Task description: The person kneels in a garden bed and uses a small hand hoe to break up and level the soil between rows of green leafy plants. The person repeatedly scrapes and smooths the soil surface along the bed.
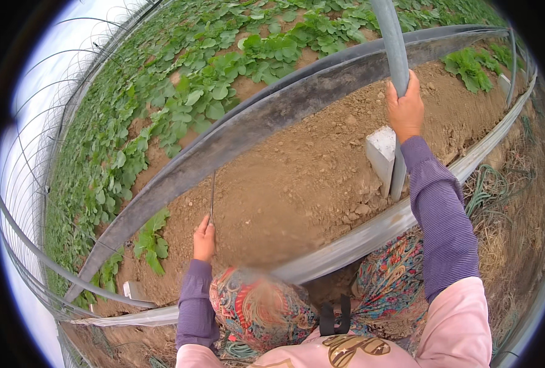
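Note:
My right hand grips a thick grey metal pipe, fingers wrapped round it. That pipe slants down to the soil beside a pale concrete block. Lower and to the left, my left hand is closed on a thin dark rod, whose upper end reaches the lower edge of a long dark strip of sheeting. Bare brown soil lies between my two hands. Over my legs, in patterned trousers, the soil looks hazy.
Rows of leafy green plants fill the ground beyond the dark strip. Rolled clear plastic film runs along the near side. Curved hoop pipes stand at left. Green cord and dry straw lie at right. A leafy plant grows near my left hand.

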Tool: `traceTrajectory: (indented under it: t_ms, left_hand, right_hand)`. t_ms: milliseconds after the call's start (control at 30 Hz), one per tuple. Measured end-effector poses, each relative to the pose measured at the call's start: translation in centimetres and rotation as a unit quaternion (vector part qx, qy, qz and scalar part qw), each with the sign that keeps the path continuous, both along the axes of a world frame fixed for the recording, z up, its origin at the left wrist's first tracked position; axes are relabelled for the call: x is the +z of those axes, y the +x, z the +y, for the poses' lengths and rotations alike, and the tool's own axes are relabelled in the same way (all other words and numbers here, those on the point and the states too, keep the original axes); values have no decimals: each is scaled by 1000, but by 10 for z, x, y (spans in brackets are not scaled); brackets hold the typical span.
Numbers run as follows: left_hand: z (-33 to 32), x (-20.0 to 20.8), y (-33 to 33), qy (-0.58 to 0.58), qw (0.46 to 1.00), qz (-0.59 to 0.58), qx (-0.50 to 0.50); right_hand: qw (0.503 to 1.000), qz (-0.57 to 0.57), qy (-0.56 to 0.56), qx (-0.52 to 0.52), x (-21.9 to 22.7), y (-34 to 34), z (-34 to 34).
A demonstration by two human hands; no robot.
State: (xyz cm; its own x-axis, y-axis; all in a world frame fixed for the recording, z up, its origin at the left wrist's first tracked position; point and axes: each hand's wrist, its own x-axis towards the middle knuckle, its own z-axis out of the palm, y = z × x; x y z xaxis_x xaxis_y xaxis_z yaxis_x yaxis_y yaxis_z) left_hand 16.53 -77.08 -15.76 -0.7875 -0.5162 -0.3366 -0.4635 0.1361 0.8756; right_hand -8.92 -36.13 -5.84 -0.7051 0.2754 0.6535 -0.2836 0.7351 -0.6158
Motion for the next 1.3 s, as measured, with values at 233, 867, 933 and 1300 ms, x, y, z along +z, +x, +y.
traceTrajectory:
  t_ms: [233, 867, 933, 1300]
  left_hand:
    - [35, 52, -61, 61, 996, -38, -57]
    - [73, 36, -68, 6, 988, -26, -149]
    - [75, 36, -76, -13, 982, -103, -159]
    - [53, 49, -67, 51, 970, -145, -189]
  right_hand:
    - [1000, 4, 16, -11, 2, -3, 6]
    - [1000, 1, -12, 12, 4, 1, 0]
    - [999, 12, -25, 28, 2, 1, 0]
    - [999, 22, -14, 22, 1, -3, 3]
